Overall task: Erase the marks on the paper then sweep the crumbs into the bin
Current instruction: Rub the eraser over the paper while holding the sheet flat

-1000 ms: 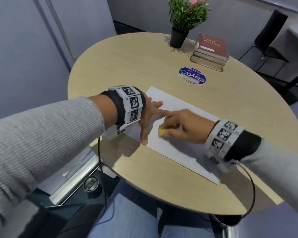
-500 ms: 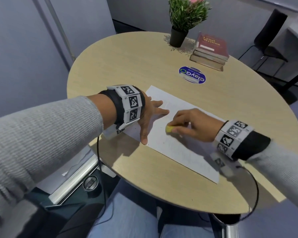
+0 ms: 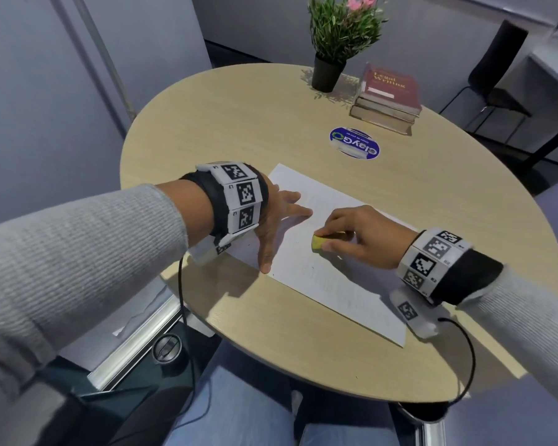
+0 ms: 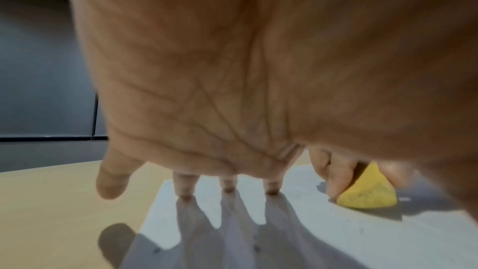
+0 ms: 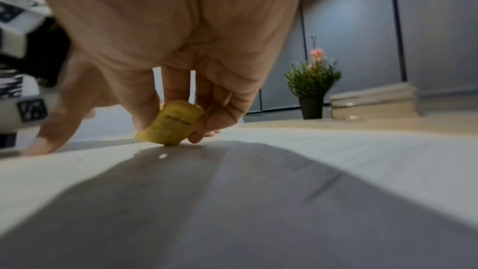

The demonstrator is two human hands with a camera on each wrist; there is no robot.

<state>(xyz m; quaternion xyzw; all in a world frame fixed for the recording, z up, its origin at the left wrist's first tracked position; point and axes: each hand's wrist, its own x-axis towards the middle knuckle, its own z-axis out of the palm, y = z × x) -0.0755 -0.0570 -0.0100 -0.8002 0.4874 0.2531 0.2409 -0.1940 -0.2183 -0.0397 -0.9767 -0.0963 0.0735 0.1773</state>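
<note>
Head view: right hand (image 3: 361,235) pinches a small yellow eraser (image 3: 319,243) against the paper (image 3: 351,284) mid-desk (image 3: 239,123); left hand (image 3: 277,220), fingers (image 4: 183,187) spread flat, pins the thin, easily creased sheet near its left edge.

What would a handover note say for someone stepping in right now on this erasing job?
Left hand: flat, fingers spread, pressing the white sheet of paper to the round wooden table.
Right hand: pinching the small yellow eraser, its tip on the sheet's middle.
Done: erasing under way; faint marks remain.
Left: finish erasing, sweep crumbs into the bin; none clearly identifiable.
</note>
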